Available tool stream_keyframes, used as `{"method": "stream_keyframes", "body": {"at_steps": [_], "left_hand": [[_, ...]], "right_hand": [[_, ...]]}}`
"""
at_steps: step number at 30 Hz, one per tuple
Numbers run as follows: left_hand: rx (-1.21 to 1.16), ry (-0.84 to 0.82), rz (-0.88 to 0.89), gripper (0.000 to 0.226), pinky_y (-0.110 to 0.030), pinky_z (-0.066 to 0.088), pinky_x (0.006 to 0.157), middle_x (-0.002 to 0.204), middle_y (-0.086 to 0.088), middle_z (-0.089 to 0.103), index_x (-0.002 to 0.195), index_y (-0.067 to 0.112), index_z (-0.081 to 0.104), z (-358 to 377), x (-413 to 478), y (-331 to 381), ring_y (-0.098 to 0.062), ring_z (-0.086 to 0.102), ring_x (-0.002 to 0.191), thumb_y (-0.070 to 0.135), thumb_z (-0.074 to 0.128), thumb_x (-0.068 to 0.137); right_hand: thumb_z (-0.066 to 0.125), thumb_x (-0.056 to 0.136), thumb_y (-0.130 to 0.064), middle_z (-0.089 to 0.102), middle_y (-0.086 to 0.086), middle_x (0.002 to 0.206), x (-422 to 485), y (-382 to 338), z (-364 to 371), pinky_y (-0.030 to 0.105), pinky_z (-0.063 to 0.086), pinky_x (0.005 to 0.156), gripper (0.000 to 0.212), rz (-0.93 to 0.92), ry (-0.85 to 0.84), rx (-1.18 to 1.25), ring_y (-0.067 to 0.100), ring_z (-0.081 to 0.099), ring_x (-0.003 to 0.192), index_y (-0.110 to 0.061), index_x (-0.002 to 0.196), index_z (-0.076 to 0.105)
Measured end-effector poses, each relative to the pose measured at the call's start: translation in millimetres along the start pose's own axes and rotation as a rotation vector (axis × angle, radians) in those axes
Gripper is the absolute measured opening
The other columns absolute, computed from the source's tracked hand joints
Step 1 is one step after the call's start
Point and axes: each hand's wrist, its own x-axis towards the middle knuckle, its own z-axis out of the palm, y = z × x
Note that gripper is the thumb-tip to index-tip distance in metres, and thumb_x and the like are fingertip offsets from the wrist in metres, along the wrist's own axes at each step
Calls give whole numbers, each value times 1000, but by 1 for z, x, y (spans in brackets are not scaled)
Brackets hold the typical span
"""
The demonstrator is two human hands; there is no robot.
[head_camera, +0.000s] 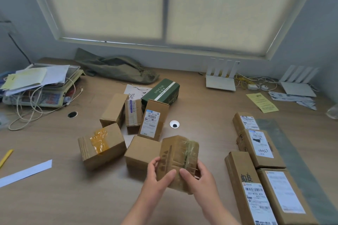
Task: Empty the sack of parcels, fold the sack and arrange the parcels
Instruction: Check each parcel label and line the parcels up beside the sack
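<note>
I hold a small taped cardboard parcel above the wooden desk, my left hand gripping its left side and my right hand gripping its right side. Behind it lies a loose cluster of parcels: a plain brown box, a box with yellow tape, a labelled upright box, two smaller boxes and a green box. Several labelled parcels lie side by side at the right. The olive sack lies crumpled at the back by the wall.
A scale with papers and cables fills the far left. Two white routers with cables stand at the back right, next to a yellow slip. A white paper strip and a yellow pen lie at the near left.
</note>
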Motion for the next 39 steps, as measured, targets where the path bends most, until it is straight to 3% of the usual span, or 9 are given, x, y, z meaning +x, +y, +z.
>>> {"method": "stream_keyframes", "body": {"at_steps": [2, 5, 10, 14, 17, 21, 27, 33, 39], "left_hand": [[6, -35, 20, 94, -31, 56, 96, 128, 0, 61, 135, 33, 39, 3, -1, 1, -4, 68, 107, 48, 84, 53], [-90, -64, -8, 91, -39, 56, 97, 127, -5, 68, 142, 30, 42, 6, -3, 0, -18, 68, 113, 40, 81, 60], [-156, -126, -120, 55, -40, 48, 98, 124, -2, 72, 131, 30, 61, 11, -14, -1, -21, 65, 116, 46, 59, 79], [-238, -20, -96, 39, -49, 50, 101, 124, -4, 72, 135, 35, 58, 12, -10, -3, -30, 67, 117, 17, 41, 104], [-247, 33, -74, 50, -55, 54, 96, 125, 1, 71, 137, 43, 52, 14, -5, 2, -29, 70, 113, 6, 40, 105], [-228, 15, -94, 46, -55, 53, 99, 122, -1, 73, 139, 38, 52, 23, -3, 7, -28, 71, 111, 10, 33, 108], [-193, -77, -40, 47, -53, 47, 105, 127, -8, 70, 147, 33, 43, 38, -7, 13, -30, 68, 117, 40, 50, 102], [-156, -160, 6, 69, -42, 54, 94, 131, -7, 68, 145, 33, 46, 48, -9, 8, -30, 67, 118, 42, 67, 79], [-119, -171, 30, 57, -44, 51, 103, 124, -2, 72, 137, 40, 49, 56, 2, 0, -24, 69, 114, 30, 62, 82]], "right_hand": [[74, 88, -15, 77, -2, 102, -1, 0, -2, 36, 61, 75, 28, -15, 16, 21, 21, 72, 96, -34, 109, 70], [67, 94, -23, 72, -2, 113, -4, 2, -4, 43, 60, 83, 26, 4, 28, 102, 18, 70, 101, -34, 116, 62], [75, 73, -42, 67, 0, 122, -11, 0, -13, 31, 57, 72, 47, 68, -81, 170, 22, 69, 102, -36, 114, 53], [81, 77, -32, 65, -7, 122, -16, 0, -21, 29, 57, 81, 55, 48, -24, 96, 5, 67, 102, -45, 120, 48], [82, 80, -21, 63, -18, 127, -17, 2, -26, 27, 56, 84, 75, 32, 18, 81, -4, 63, 106, -41, 139, 40], [78, 82, -8, 70, -14, 120, -19, 0, -29, 26, 58, 80, 67, -27, 17, 72, 6, 65, 111, -38, 136, 52], [74, 86, -14, 67, -10, 128, -22, 1, -36, 37, 57, 93, 72, 6, -45, 133, 16, 65, 116, -49, 141, 42], [75, 81, -24, 67, -9, 129, -24, 8, -44, 42, 53, 101, 77, 28, -19, 117, 15, 65, 118, -44, 146, 39], [67, 93, -13, 69, -15, 125, -19, 6, -51, 19, 53, 87, 63, 42, 11, 84, 4, 66, 113, -45, 140, 41]]}}
